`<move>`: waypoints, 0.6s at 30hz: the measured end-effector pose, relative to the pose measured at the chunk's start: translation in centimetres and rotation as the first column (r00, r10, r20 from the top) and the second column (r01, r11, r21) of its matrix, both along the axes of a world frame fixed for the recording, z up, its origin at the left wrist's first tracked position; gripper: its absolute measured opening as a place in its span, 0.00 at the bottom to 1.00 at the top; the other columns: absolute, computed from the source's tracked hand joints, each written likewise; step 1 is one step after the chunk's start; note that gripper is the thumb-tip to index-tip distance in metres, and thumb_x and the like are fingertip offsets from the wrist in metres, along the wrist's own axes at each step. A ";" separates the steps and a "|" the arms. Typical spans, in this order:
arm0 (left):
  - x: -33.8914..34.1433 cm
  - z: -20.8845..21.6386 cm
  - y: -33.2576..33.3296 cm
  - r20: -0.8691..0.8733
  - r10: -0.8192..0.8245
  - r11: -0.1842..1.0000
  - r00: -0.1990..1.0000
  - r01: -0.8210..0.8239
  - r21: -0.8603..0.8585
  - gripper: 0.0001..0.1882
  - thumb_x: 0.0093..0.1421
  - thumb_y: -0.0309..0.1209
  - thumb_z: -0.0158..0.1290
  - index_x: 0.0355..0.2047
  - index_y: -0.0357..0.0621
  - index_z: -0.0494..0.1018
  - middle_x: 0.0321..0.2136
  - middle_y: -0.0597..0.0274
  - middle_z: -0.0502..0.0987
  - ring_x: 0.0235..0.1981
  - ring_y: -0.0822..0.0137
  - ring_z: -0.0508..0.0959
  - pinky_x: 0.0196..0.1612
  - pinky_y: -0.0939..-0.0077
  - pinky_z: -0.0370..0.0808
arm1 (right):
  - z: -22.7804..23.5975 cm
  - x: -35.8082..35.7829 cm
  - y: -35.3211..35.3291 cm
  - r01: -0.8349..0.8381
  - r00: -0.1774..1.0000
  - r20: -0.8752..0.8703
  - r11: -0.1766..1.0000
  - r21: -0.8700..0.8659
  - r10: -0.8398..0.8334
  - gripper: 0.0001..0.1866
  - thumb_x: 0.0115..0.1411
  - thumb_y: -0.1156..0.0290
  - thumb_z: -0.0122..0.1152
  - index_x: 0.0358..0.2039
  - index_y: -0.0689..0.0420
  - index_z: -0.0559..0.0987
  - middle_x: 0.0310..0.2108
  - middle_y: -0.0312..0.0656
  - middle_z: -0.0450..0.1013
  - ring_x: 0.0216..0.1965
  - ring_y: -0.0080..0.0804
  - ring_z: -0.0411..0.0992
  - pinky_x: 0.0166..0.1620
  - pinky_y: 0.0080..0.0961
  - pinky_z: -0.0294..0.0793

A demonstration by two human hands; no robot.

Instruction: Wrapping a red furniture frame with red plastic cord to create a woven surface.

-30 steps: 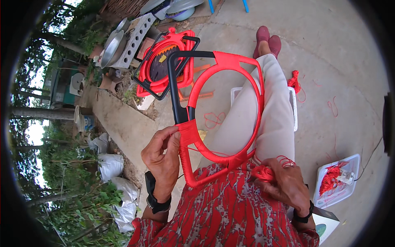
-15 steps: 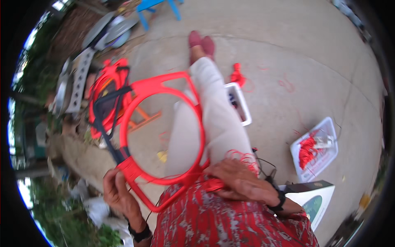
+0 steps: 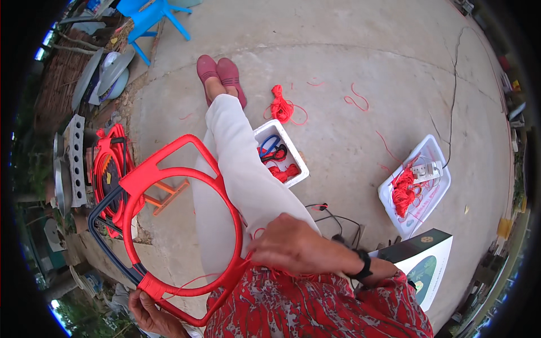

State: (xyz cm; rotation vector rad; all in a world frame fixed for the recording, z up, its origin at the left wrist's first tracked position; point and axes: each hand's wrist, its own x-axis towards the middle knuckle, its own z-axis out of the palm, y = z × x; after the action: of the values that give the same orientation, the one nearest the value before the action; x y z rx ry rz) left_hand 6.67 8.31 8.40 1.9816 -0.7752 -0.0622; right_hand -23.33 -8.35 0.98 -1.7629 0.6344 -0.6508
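Observation:
A large frame wrapped in red cord [image 3: 131,225], with a round ring in its middle and a bare dark grey part on the left, rests across my lap. My left hand [image 3: 153,315] grips its lower left edge, fingers behind and thumb near the wrapping. A thin red cord [image 3: 194,278] runs loosely from that wrapping across the ring towards my right hand [image 3: 296,245]. That hand, slightly blurred, is closed by the ring's right side with red cord at its fingers. Its fingertips are partly hidden.
A white foam box [image 3: 298,172] holds scissors [image 3: 274,151] and red cord; a red cord bundle [image 3: 280,104] lies beyond it. Right stand a white basket [image 3: 385,194] with cord and a power strip [image 3: 426,172], and a white box [image 3: 437,273]. More red frames [image 3: 110,163] lean left; a blue chair [image 3: 149,19] stands far left.
The view has swung, so the scene sits further left. My left hand has gone from loosely raised fingers to gripping the frame. My right hand has risen slightly from the frame's near side.

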 end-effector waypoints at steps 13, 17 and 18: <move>0.8 0.2 1.2 0.161 0.098 0.985 0.982 -0.119 0.122 0.09 0.65 0.31 0.51 0.37 0.36 0.71 0.32 0.64 0.74 0.34 0.74 0.72 0.42 0.79 0.68 | -30.3 7.5 -14.7 -0.211 0.582 -0.752 0.835 -0.509 -0.311 0.20 0.44 0.62 0.68 0.37 0.58 0.78 0.40 0.45 0.72 0.46 0.41 0.68 0.48 0.35 0.67; 1.3 -0.2 1.7 0.170 0.164 0.963 0.972 -0.195 0.185 0.09 0.65 0.31 0.51 0.37 0.36 0.71 0.31 0.64 0.74 0.33 0.74 0.71 0.41 0.79 0.68 | -30.4 7.4 -15.3 -0.425 0.470 -0.870 0.826 -0.370 -0.148 0.21 0.44 0.61 0.67 0.37 0.58 0.80 0.41 0.44 0.72 0.49 0.39 0.65 0.51 0.34 0.63; 1.2 -0.2 1.6 0.151 0.186 0.957 0.971 -0.214 0.195 0.09 0.65 0.31 0.51 0.37 0.36 0.71 0.31 0.64 0.74 0.33 0.74 0.71 0.41 0.79 0.68 | -30.2 7.5 -15.3 -0.510 0.423 -0.894 0.777 -0.369 -0.147 0.18 0.46 0.62 0.65 0.37 0.58 0.80 0.41 0.44 0.72 0.49 0.39 0.65 0.50 0.34 0.63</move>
State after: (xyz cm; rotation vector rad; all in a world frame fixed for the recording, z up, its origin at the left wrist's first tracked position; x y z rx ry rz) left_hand 7.90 9.93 8.24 2.2751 -0.6681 0.1117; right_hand -15.78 -23.61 -29.20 -2.7675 0.9660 0.4603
